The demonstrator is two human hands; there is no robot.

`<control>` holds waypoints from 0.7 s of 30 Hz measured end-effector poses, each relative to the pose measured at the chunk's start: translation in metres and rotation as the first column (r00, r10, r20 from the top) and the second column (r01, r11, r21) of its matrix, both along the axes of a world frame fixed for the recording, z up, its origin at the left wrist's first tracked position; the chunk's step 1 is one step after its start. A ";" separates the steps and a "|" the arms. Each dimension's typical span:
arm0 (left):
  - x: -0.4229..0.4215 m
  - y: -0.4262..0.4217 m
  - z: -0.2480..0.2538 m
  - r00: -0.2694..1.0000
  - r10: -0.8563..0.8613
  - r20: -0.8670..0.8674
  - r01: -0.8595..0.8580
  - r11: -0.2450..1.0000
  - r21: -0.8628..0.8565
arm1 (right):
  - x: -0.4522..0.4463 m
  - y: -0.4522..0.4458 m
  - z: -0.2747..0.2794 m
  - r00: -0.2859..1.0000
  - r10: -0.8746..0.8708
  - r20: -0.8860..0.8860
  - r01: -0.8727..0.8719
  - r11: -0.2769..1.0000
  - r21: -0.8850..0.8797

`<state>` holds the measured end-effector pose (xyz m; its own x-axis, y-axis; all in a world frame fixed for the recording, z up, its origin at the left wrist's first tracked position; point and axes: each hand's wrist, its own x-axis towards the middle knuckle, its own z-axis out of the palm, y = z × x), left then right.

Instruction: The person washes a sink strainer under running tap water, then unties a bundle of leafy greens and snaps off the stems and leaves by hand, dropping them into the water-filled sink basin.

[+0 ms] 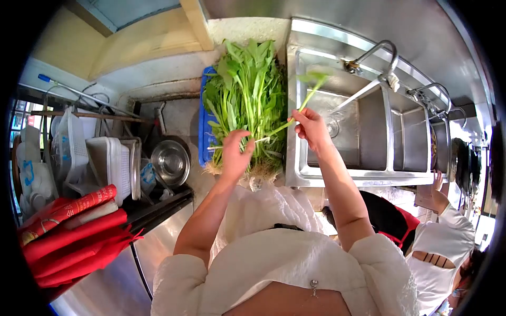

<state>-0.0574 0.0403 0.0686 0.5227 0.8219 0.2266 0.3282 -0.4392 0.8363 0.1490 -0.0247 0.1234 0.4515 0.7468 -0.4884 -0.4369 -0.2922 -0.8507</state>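
A large heap of long-stemmed leafy greens [247, 79] lies in a blue crate [204, 129], leaves pointing away from me and pale roots [258, 173] toward me. Between thumb and fingers of my right hand [312, 129] is a single green stalk [307, 100]. Its leafy tip is blurred and extends over the sink's near-left corner area, while its lower end slants down to the greens. My left hand [237, 152] is over the root end of the heap, close to that lower end. Its thumb and forefinger look apart; the other fingers are partly hidden.
To the right stands a steel double sink [342, 176], water running from its faucet [390, 52]. White plastic baskets [108, 163], a steel bowl [170, 162] and red bags [79, 242] are at left. Another person [443, 237] is at lower right, one hand by the sink's end.
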 end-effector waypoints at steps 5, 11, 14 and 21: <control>0.073 -0.021 0.060 0.967 -0.245 0.074 0.244 0.970 0.022 | 0.014 -0.014 0.063 0.943 -0.266 0.198 0.200 0.933 0.298; 0.101 -0.022 0.075 0.865 -0.365 0.344 0.492 0.752 -0.440 | 0.028 -0.042 0.072 0.953 -0.183 0.241 0.102 0.944 0.315; 0.087 -0.016 0.079 0.930 -0.347 0.119 0.367 0.873 -0.321 | 0.036 -0.069 0.052 0.913 -0.085 0.398 0.034 0.990 0.135; 0.067 -0.002 0.074 0.926 -0.378 0.013 0.369 0.895 -0.249 | 0.099 -0.101 0.042 0.073 -0.127 0.989 0.019 0.992 0.126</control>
